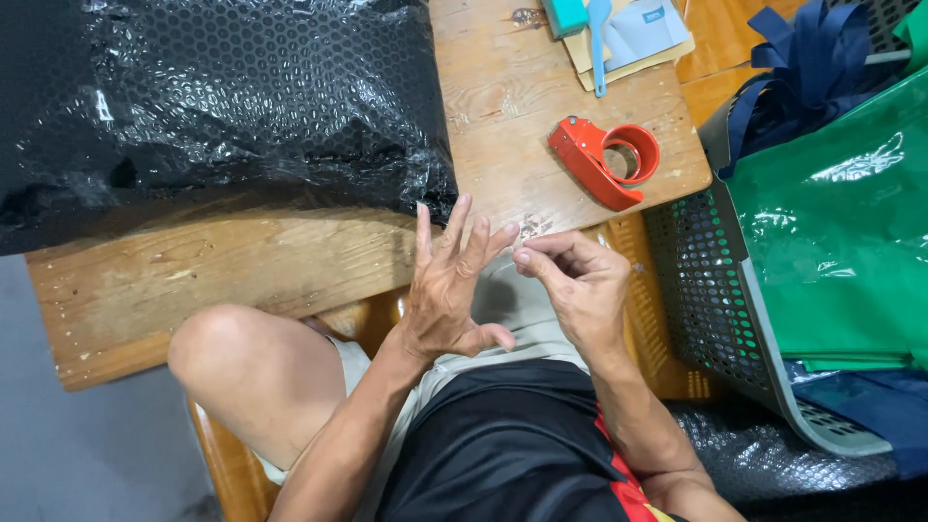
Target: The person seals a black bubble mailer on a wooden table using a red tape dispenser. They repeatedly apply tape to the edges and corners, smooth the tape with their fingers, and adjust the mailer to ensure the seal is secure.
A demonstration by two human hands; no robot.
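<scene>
Head view: left hand (447,290) fingers (454,227) upward

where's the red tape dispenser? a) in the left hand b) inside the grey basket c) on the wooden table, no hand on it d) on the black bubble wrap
c: the tape dispenser lies on the table, apart from both hands, which meet lower down.

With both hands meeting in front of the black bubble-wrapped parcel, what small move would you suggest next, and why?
Probably reach the right hand to the red tape dispenser. Both hands look empty: the right pinches at the left hand's fingertips, perhaps at something too small to see, the parcel lies close ahead, and the dispenser sits free on the wooden table.
</scene>
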